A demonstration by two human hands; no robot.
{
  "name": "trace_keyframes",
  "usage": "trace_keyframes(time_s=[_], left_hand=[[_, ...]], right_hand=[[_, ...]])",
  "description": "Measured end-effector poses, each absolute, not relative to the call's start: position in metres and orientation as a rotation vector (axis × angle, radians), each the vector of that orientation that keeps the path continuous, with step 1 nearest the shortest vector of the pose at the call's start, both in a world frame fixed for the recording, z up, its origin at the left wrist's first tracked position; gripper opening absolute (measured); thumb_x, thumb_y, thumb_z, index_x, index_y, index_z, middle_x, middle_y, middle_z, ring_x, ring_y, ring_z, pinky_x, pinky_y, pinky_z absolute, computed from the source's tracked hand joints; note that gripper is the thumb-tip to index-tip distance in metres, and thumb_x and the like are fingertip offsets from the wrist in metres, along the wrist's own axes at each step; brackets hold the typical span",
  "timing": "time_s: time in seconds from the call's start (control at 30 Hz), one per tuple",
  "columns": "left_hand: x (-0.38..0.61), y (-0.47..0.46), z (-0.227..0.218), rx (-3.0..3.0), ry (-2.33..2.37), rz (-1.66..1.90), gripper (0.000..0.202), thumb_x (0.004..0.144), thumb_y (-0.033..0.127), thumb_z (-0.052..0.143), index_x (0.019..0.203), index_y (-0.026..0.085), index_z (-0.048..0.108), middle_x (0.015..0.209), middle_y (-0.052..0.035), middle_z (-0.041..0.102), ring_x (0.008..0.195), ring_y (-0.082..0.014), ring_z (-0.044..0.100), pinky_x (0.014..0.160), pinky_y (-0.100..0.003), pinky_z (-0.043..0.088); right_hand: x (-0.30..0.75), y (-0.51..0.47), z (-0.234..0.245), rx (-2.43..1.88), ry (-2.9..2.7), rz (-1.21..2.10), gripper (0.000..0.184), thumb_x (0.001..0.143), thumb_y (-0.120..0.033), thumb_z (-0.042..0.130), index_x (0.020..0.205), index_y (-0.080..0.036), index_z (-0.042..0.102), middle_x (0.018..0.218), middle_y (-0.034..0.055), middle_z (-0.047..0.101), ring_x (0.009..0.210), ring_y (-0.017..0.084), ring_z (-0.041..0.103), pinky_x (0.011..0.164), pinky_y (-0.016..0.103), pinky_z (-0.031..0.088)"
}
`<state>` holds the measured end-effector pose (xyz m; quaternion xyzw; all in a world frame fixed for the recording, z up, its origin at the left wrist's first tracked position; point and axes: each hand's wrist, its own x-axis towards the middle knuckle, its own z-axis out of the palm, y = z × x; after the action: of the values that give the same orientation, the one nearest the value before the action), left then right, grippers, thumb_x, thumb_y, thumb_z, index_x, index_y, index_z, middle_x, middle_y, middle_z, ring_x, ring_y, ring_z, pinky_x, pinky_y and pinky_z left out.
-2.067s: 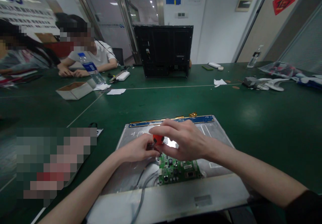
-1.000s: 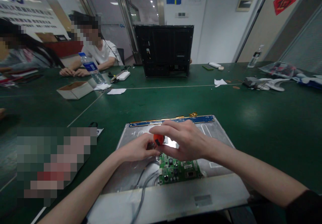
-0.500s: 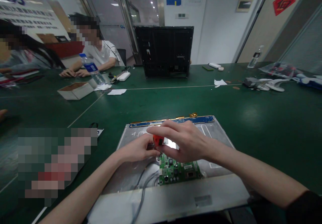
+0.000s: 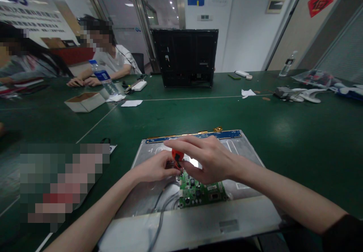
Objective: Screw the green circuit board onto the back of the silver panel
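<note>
A monitor lies face down before me, its bare metal back panel (image 4: 244, 146) showing. A green circuit board (image 4: 202, 193) sits on it, with grey cables (image 4: 161, 210) running toward me. My right hand (image 4: 208, 159) is closed round the red handle of a small screwdriver (image 4: 177, 156), held upright at the board's far left corner. My left hand (image 4: 154, 167) pinches the tool's lower part just under the handle; its tip is hidden by my fingers.
A blue strip board (image 4: 195, 135) runs along the panel's far edge. A black monitor back (image 4: 185, 57) stands upright mid-table. At the left are a cardboard box (image 4: 84, 101), a water bottle (image 4: 102, 78) and two seated people. Plastic parts (image 4: 300, 94) lie at right.
My right fingers have shifted slightly round the red handle, which has turned a little. Both hands stay in the same spot. The seated person at far left has leaned back.
</note>
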<state>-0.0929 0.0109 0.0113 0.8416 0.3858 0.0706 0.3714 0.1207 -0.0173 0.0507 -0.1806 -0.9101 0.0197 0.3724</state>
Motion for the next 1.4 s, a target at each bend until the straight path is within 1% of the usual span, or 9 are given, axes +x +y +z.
trace_keyframes(time_s=[0.37, 0.47, 0.6, 0.7, 0.87, 1.03, 1.1, 1.27, 1.4], left_hand=[[-0.097, 0.016, 0.006, 2.189, 0.976, 0.16, 0.02, 0.074, 0.037, 0.061, 0.077, 0.017, 0.062, 0.08, -0.0017, 0.061, 0.077, -0.0199, 0.058, 0.068, -0.027, 0.046], [-0.097, 0.015, 0.006, 2.177, 0.992, 0.149, 0.021, 0.074, 0.037, 0.061, 0.079, 0.017, 0.061, 0.081, -0.0019, 0.062, 0.078, -0.0208, 0.058, 0.068, -0.028, 0.047], [-0.095, 0.014, 0.008, 2.166, 0.992, 0.182, 0.021, 0.074, 0.035, 0.06, 0.082, 0.016, 0.06, 0.083, -0.0033, 0.064, 0.078, -0.0211, 0.06, 0.067, -0.028, 0.047], [-0.094, 0.015, 0.009, 2.184, 0.939, 0.172, 0.021, 0.076, 0.036, 0.059, 0.082, 0.016, 0.061, 0.083, -0.004, 0.066, 0.079, -0.0215, 0.06, 0.067, -0.028, 0.047], [-0.096, 0.015, 0.007, 2.191, 0.964, 0.154, 0.023, 0.076, 0.039, 0.059, 0.079, 0.016, 0.061, 0.08, -0.003, 0.063, 0.077, -0.0213, 0.059, 0.068, -0.029, 0.047], [-0.1, 0.012, 0.001, 2.149, 1.081, 0.196, 0.027, 0.075, 0.036, 0.06, 0.093, 0.016, 0.06, 0.09, -0.0041, 0.063, 0.083, -0.0225, 0.06, 0.072, -0.031, 0.049], [-0.1, 0.011, 0.001, 2.152, 1.065, 0.2, 0.026, 0.075, 0.035, 0.061, 0.094, 0.017, 0.06, 0.093, -0.0034, 0.063, 0.085, -0.0223, 0.059, 0.074, -0.031, 0.049], [-0.097, 0.013, 0.005, 2.176, 0.977, 0.166, 0.021, 0.078, 0.037, 0.058, 0.08, 0.016, 0.062, 0.076, -0.002, 0.063, 0.076, -0.0209, 0.059, 0.07, -0.03, 0.047], [-0.094, 0.015, 0.01, 2.186, 0.937, 0.165, 0.021, 0.076, 0.036, 0.059, 0.08, 0.015, 0.063, 0.078, -0.003, 0.065, 0.075, -0.0211, 0.059, 0.068, -0.029, 0.046]], right_hand=[[0.118, -0.016, 0.05, -0.497, -2.273, -0.014, 0.031, 0.092, -0.026, 0.052, 0.122, -0.021, 0.051, 0.099, 0.0013, 0.064, 0.075, 0.009, 0.058, 0.053, 0.022, 0.039], [0.119, -0.016, 0.05, -0.5, -2.296, 0.008, 0.037, 0.091, -0.026, 0.052, 0.127, -0.021, 0.048, 0.107, 0.0028, 0.063, 0.081, 0.01, 0.06, 0.056, 0.022, 0.042], [0.121, -0.017, 0.052, -0.468, -2.335, 0.072, 0.05, 0.088, -0.018, 0.051, 0.136, -0.017, 0.038, 0.121, 0.0071, 0.06, 0.102, 0.013, 0.059, 0.068, 0.024, 0.048], [0.121, -0.017, 0.053, -0.458, -2.352, 0.098, 0.05, 0.088, -0.014, 0.048, 0.137, -0.017, 0.037, 0.122, 0.0072, 0.06, 0.106, 0.013, 0.058, 0.07, 0.023, 0.048], [0.119, -0.017, 0.052, -0.5, -2.313, 0.038, 0.039, 0.091, -0.021, 0.049, 0.13, -0.018, 0.045, 0.113, 0.0056, 0.062, 0.087, 0.011, 0.06, 0.059, 0.022, 0.045], [0.119, -0.016, 0.049, -0.481, -2.29, -0.008, 0.031, 0.094, -0.028, 0.049, 0.124, -0.022, 0.05, 0.101, 0.0014, 0.063, 0.076, 0.009, 0.058, 0.055, 0.022, 0.041], [0.12, -0.016, 0.049, -0.489, -2.302, -0.001, 0.033, 0.094, -0.029, 0.05, 0.126, -0.022, 0.049, 0.105, 0.0023, 0.063, 0.079, 0.01, 0.06, 0.056, 0.022, 0.042], [0.121, -0.017, 0.051, -0.471, -2.336, 0.068, 0.046, 0.088, -0.017, 0.049, 0.134, -0.016, 0.04, 0.128, 0.0099, 0.057, 0.106, 0.014, 0.059, 0.071, 0.024, 0.05], [0.12, -0.018, 0.053, -0.456, -2.33, 0.074, 0.043, 0.089, -0.014, 0.047, 0.131, -0.015, 0.041, 0.123, 0.0094, 0.061, 0.107, 0.014, 0.059, 0.072, 0.024, 0.05]])
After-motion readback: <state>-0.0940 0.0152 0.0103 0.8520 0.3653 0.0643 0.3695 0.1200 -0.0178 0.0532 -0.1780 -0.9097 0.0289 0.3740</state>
